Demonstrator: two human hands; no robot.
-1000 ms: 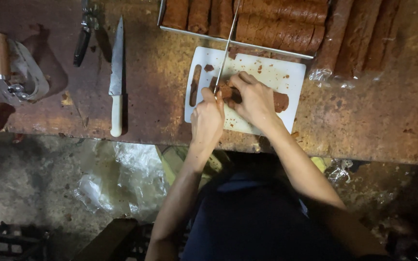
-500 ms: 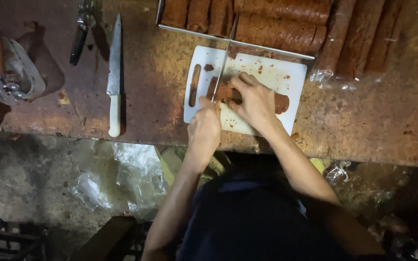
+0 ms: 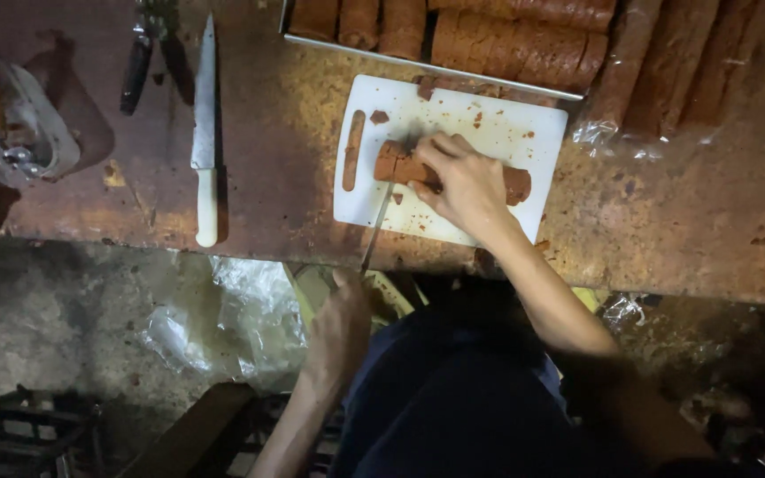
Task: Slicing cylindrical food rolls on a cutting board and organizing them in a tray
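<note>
1. Head camera view, looking straight down: our right hand [image 3: 464, 181] presses flat over a reddish-brown roll [image 3: 400, 165] lying across a white cutting board [image 3: 524, 133], fingers spread on top and gripping it in place.

2. Our left hand [image 3: 340, 323] is closed around the handle of a thin knife [image 3: 375, 228]. Half a second ago this hand sat up at the board's near edge with the blade reaching far across the roll; now it has drawn back off the table toward our body, and only the blade's tip end lies on the board beside the roll's left end.

3. We judge this to be the pull stroke of a slice at the roll's left end, with the cut not clearly finished.

4. A thin strip of the same material [image 3: 353, 150] lies on the board's left side, apart from the roll.

5. Edges: the board sits near the front edge of the stained table [image 3: 666, 239]; its far side nearly touches a metal tray [image 3: 418, 60] of more rolls.

6. Open room: bare tabletop lies between the board and a white-handled knife [image 3: 204, 133] to the left, and wide bare surface lies to the board's right. Wrapped rolls [image 3: 666, 71] fill the far right corner.
</note>
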